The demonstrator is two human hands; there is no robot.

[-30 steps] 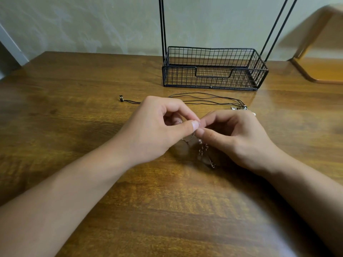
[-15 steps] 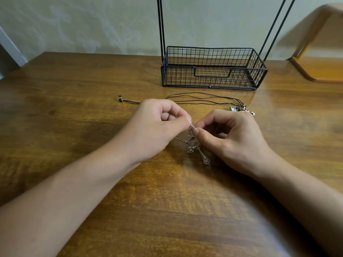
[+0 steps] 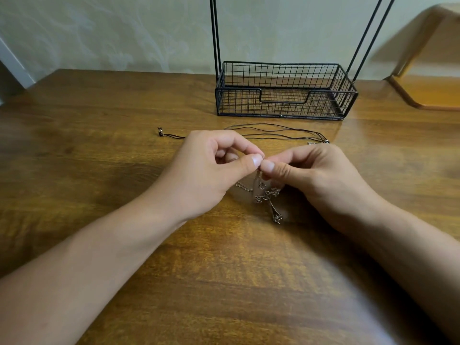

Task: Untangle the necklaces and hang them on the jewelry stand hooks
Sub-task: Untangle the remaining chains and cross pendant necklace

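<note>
My left hand (image 3: 209, 170) and my right hand (image 3: 316, 175) meet over the middle of the wooden table, thumb and forefinger of each pinching the thin chain of a metal necklace. Its cross-shaped pendant (image 3: 268, 197) with small flowers hangs just below my fingertips, its foot near the table. A black cord necklace (image 3: 273, 131) lies on the table behind my hands, one beaded end (image 3: 160, 131) at the left. The black wire jewelry stand (image 3: 286, 95) stands at the back; its hooks are out of view above.
The stand's basket base has thin upright rods (image 3: 215, 33) rising out of the frame. A wooden chair or shelf (image 3: 428, 93) sits at the far right. The table's wood surface (image 3: 99, 170) spreads left and toward me.
My hands have stayed together pinching the chain. The cross pendant has turned and now hangs more plainly below my fingertips.
</note>
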